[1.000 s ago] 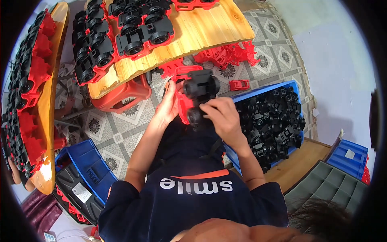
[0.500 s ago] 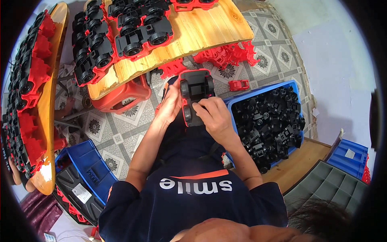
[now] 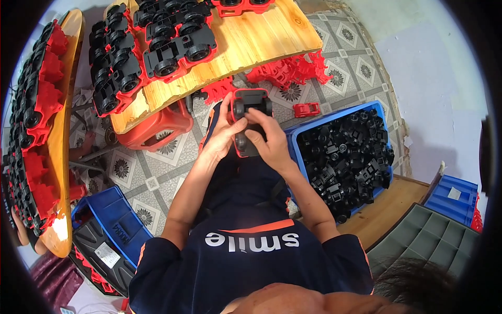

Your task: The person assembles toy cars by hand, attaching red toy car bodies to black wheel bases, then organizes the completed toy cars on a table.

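Observation:
A toy car (image 3: 252, 97) with a red body and black underside is held upside down above my lap, its wheels facing up. My left hand (image 3: 227, 135) is closed round its left side, the thumb lying across the chassis. From the right, my right hand (image 3: 273, 144) grips the middle of the underside, fingertips at the recess between the wheels and thumb lower down. Whether a small part sits under those fingers is hidden. Just right of my right forearm stands a blue crate (image 3: 294, 157) heaped with black wheel and chassis parts (image 3: 342, 162).
Upturned red and black toy cars (image 3: 180, 52) stand in rows on a wooden table (image 3: 261, 36) ahead. More line a wooden board (image 3: 64, 178) at left. Red car bodies (image 3: 293, 70), a small red car (image 3: 306, 109) and a red stool (image 3: 157, 131) are beyond my knees.
My right hand has moved from the car's near end up to its middle. The left thumb now lies over the chassis. The view has shifted slightly.

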